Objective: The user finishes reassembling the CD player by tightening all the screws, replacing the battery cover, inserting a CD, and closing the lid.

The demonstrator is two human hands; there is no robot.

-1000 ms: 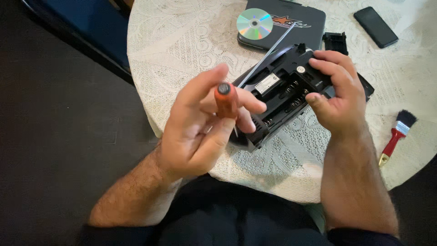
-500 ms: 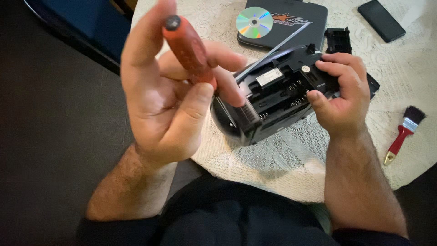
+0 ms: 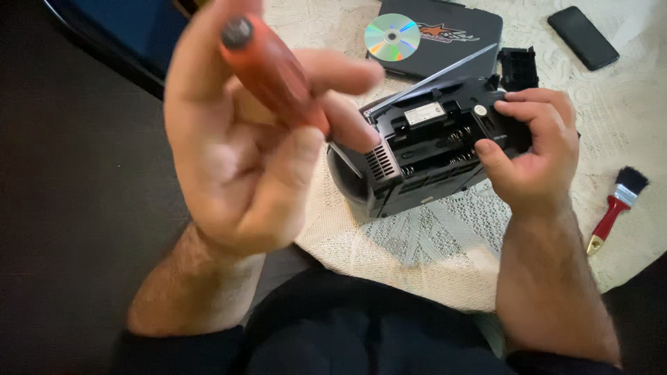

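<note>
My left hand (image 3: pixel 243 139) is raised close to the camera and grips a screwdriver with an orange handle (image 3: pixel 271 69); its thin metal shaft (image 3: pixel 345 161) points down toward the device. A black electronic device (image 3: pixel 424 149) lies on the table with its open battery bay and springs facing up. My right hand (image 3: pixel 531 149) holds the device's right side, thumb on the bay's edge, fingers over the top.
A round table with a white lace cloth (image 3: pixel 445 236) carries a black case (image 3: pixel 445 31) with a shiny disc (image 3: pixel 392 36) on it, a loose black cover (image 3: pixel 517 66), a dark phone (image 3: pixel 582 38) and a red-handled paintbrush (image 3: pixel 617 205). A blue chair (image 3: pixel 125 31) stands at the left.
My left hand has lifted the screwdriver up and toward the camera, away from the device. The right hand keeps its hold on the device.
</note>
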